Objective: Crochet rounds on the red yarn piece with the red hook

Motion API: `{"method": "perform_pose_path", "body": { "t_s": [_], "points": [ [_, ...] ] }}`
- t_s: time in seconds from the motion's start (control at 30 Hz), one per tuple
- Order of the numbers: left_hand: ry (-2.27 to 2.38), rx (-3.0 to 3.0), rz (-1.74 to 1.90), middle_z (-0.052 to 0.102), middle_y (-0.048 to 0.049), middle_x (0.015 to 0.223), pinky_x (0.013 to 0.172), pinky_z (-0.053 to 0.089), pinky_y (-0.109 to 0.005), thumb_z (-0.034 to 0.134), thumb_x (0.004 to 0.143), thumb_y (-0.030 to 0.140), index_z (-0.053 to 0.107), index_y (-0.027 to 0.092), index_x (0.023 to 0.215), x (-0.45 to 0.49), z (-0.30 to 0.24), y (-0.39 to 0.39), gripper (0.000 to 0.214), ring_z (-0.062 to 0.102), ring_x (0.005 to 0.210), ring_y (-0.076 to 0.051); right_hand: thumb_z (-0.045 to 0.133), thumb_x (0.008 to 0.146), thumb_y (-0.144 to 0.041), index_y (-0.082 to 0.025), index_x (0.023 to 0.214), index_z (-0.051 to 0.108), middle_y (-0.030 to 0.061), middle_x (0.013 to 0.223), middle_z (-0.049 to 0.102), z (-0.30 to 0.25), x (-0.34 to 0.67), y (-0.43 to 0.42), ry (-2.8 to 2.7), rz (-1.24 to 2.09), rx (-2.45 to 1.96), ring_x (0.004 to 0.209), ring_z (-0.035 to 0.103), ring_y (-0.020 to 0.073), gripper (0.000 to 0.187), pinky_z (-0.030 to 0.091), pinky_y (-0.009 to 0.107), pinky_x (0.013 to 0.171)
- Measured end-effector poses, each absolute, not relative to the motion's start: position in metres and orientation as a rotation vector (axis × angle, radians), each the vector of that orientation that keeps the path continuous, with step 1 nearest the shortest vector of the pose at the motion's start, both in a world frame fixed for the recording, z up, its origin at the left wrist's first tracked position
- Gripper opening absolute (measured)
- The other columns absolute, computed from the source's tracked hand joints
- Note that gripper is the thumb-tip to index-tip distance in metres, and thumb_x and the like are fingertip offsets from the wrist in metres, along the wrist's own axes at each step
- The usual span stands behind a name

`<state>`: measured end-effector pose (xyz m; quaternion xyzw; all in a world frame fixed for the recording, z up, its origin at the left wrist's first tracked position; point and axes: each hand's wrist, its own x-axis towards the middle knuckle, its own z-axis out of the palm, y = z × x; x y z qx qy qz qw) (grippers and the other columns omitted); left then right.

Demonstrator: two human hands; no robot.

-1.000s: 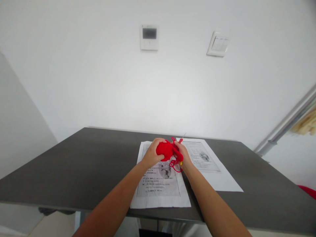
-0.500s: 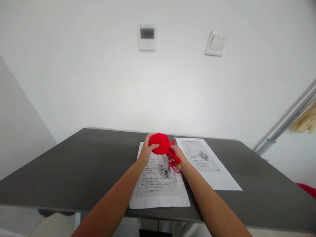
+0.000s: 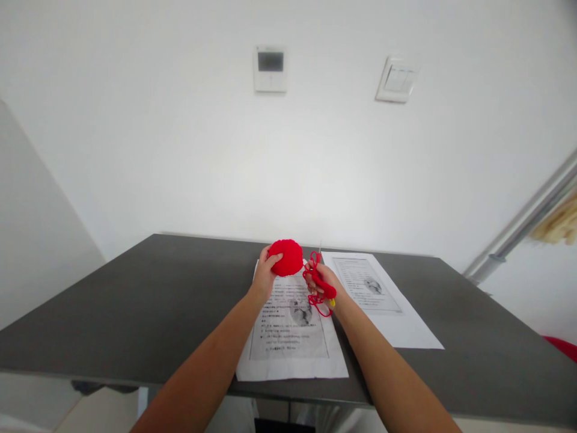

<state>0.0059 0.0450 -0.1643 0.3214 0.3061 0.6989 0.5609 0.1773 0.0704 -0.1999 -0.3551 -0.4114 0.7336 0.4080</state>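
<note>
My left hand (image 3: 264, 276) grips a round red crocheted piece (image 3: 287, 257) and holds it up above the table. My right hand (image 3: 325, 284) is closed on a crochet hook (image 3: 321, 282) with a red handle and a yellow end, with loops of red yarn (image 3: 318, 300) tangled round the fingers and hanging below them. A thin metal tip sticks up from the right hand. A short strand of yarn joins the piece to the right hand. Both hands hover over the printed sheets.
Two printed paper sheets (image 3: 293, 337) (image 3: 383, 300) lie side by side on the dark grey table (image 3: 135, 300). A white wall with a small panel (image 3: 270, 68) and a switch (image 3: 396, 79) stands behind. A metal rail (image 3: 518, 234) slants at right.
My left hand has lifted the red piece up and to the left, away from the right hand. The two hands now stand a little apart, with yarn stretched between them.
</note>
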Motion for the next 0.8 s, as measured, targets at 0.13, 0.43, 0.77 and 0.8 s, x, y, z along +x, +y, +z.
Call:
{"method": "perform_pose_path", "body": {
  "t_s": [0.13,0.43,0.77,0.8],
  "points": [
    [0.721,0.709,1.677,0.07,-0.0038,0.095,0.081,0.051,-0.035,0.078,0.061,0.028,0.062,0.019,0.096,0.004,-0.165,0.047,0.039,0.065,0.09,-0.022,0.059,0.095,-0.036,-0.015,0.12,0.059,0.0084,0.117,0.063,-0.198,0.177,0.07,-1.037,1.838,-0.814,0.096,0.066,0.02,0.032,0.057,0.039,0.081],
    [0.701,0.637,1.741,0.07,-0.0031,0.094,0.077,0.053,-0.033,0.077,0.063,0.023,0.061,0.019,0.098,-0.006,-0.165,0.054,0.038,0.066,0.084,-0.019,0.059,0.086,-0.057,-0.019,0.068,0.055,-0.0117,0.034,0.034,-0.18,0.174,0.061,-1.087,1.782,-0.678,0.025,0.019,0.0042,0.042,0.028,0.017,0.029],
    [0.668,0.539,1.798,0.07,-0.0036,0.095,0.073,0.054,-0.031,0.073,0.068,0.022,0.061,0.019,0.098,-0.017,-0.166,0.059,0.032,0.066,0.082,-0.018,0.061,0.084,-0.056,-0.02,0.067,0.054,-0.0122,0.032,0.033,-0.174,0.173,0.057,-1.058,1.753,-0.694,0.025,0.017,0.0042,0.04,0.026,0.017,0.028],
    [0.665,0.53,1.805,0.07,-0.0033,0.094,0.073,0.054,-0.031,0.073,0.068,0.022,0.061,0.019,0.098,-0.019,-0.166,0.06,0.032,0.066,0.081,-0.017,0.061,0.084,-0.055,-0.02,0.067,0.054,-0.0122,0.032,0.033,-0.174,0.173,0.057,-1.055,1.752,-0.694,0.025,0.017,0.0042,0.04,0.025,0.017,0.028]
  ]
}}
